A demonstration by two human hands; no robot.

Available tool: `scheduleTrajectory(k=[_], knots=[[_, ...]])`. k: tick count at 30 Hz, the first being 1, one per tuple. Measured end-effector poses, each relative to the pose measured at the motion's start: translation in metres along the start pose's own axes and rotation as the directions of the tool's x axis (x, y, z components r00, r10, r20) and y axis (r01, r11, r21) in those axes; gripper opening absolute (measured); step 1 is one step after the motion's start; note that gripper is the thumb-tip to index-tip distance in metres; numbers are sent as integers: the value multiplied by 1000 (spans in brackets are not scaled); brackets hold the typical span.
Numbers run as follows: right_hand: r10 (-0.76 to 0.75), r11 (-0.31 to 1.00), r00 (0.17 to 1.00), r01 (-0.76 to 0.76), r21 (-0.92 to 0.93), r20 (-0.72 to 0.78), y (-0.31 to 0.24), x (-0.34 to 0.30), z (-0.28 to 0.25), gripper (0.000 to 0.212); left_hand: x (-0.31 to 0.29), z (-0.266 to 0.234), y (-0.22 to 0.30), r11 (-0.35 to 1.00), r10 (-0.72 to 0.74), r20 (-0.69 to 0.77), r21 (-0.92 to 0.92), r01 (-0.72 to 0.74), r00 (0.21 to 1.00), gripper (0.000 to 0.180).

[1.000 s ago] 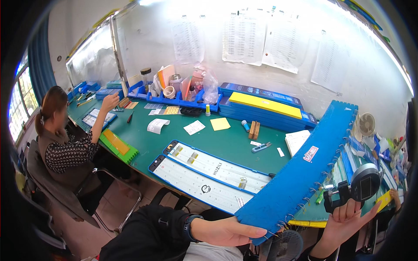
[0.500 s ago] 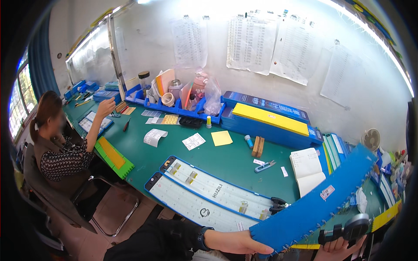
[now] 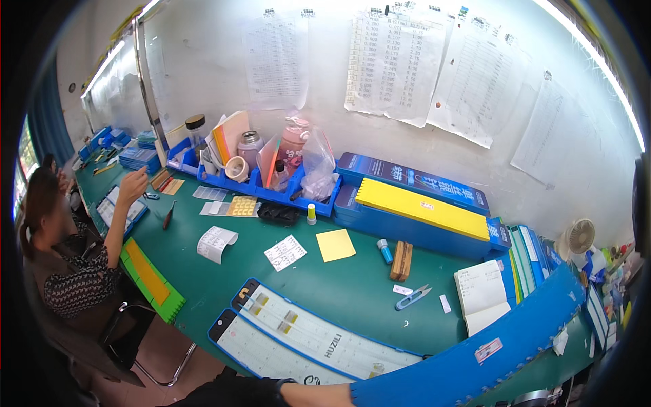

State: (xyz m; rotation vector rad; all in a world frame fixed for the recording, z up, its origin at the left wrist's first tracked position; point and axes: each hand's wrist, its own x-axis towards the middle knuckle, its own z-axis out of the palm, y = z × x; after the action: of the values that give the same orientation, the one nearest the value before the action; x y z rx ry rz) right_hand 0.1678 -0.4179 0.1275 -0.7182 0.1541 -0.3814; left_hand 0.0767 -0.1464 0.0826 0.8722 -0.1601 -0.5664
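Note:
My left hand [image 3: 319,395] comes in at the lower edge, cut off below. It holds the left end of a long blue board [image 3: 434,366], which has notched edges and a small label. The fingers are hidden at the frame's edge, and the board slants up to the right over the table. My right hand is out of the picture. At the bottom, under the board's right half, shows the rim of a round dial gauge [image 3: 532,399]. Left of the board lies an open flat case [image 3: 298,339] with white panels and a blue rim.
Thread snips [image 3: 412,298], a wooden block [image 3: 401,262], a blue-capped tube [image 3: 385,252] and a yellow note [image 3: 336,245] lie on the green table. An open notebook [image 3: 483,288] is at right. Blue boxes [image 3: 413,227] and a blue organizer [image 3: 251,188] line the wall. A co-worker [image 3: 74,271] sits at left.
The view has shifted, and the table's things sit further left. The blue board appears lower. My right hand has left the picture, with only the gauge's rim still showing.

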Motion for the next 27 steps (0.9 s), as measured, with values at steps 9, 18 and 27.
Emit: scheduleTrajectory(k=[9,18,27], knots=[[-50,990,972,18,-141,-228,24,12,14,43,-4,-46,27,995,54,21,80,-56,998,40],[93,994,996,-93,-64,-6,1,64,-36,39,-7,-67,25,998,51,48,42,-53,998,43],[-35,995,999,37,-91,22,20,88,-55,26,-9,-60,20,999,18,84,25,-21,996,46]])
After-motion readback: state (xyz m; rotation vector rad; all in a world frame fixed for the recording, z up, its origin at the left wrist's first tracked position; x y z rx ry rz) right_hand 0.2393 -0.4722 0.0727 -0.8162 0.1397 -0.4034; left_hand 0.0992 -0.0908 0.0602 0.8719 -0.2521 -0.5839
